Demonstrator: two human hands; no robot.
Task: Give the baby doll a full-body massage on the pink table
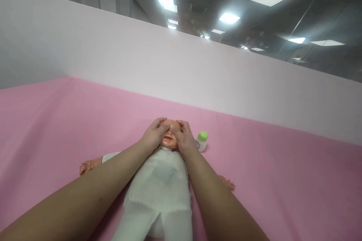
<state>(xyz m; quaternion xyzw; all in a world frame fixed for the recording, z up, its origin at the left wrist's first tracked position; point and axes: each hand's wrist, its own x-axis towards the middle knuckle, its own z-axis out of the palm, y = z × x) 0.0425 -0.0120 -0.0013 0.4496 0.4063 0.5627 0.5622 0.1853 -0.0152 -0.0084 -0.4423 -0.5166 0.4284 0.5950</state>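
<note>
Doll (162,180) with both hands (154,134) (185,140) snug around its head (169,141), green-capped bottle (201,144) beside, contents unclear.

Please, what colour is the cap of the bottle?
The bottle cap is light green, as seen in the head view.

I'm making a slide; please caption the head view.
Left hand and right hand cup the head of a white-clothed doll lying face-up on a pink surface, a green-capped bottle nearby.
</note>
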